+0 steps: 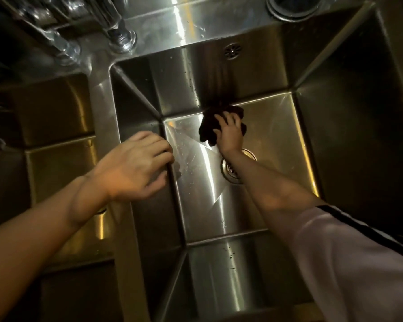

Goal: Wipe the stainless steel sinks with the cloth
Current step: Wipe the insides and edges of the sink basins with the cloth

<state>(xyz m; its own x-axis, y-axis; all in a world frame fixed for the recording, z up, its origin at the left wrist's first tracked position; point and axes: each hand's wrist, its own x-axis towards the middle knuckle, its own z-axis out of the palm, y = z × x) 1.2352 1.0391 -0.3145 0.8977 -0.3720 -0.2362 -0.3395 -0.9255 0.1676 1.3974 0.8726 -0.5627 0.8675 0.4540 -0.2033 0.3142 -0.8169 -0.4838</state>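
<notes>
Nearest me, my left hand rests loosely curled, holding nothing, on the divider while my right hand's grip presses a dark crumpled cloth onto the steel sink's far floor edge.

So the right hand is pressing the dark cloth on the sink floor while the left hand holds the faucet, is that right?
Not quite. In the head view the left hand rests on the divider between the sinks, not the faucet. The right hand does press the cloth on the sink floor.
</notes>
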